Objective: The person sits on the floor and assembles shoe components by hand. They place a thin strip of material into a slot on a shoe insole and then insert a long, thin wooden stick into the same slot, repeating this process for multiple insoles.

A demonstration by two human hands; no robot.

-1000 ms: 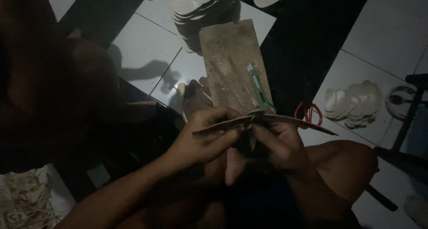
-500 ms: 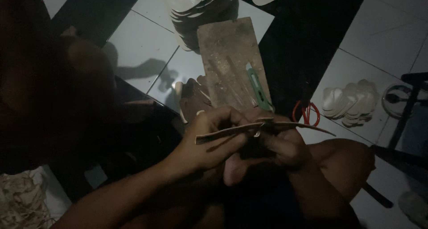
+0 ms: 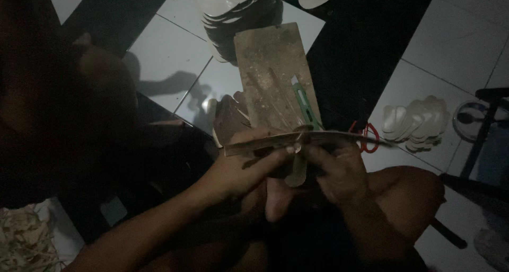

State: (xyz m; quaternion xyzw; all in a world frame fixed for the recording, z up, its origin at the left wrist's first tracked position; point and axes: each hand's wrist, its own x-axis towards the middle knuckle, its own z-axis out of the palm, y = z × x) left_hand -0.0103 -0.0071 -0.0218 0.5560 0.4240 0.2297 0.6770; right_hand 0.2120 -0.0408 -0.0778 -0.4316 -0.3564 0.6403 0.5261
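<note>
Both hands, left [image 3: 238, 171] and right [image 3: 336, 171], pinch a thin, flat sole [image 3: 297, 140] edge-on above a worn board [image 3: 270, 76]; black-and-white tiled floor [image 3: 456, 44], dim room.

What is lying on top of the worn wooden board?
A green-handled utility knife lies on the worn wooden board. The board's near end is hidden behind the flat sole-shaped piece in both hands.

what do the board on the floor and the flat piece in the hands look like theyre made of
The board looks like bare, unfinished wood: a brown, mottled, matte face with scratches, likely worn. The flat piece, held edge-on by the left hand and right hand, looks like thin tan sheet stock, perhaps leather or fibreboard; the dim light leaves that open. The cutter on the board has a green, plastic-looking handle.
</note>
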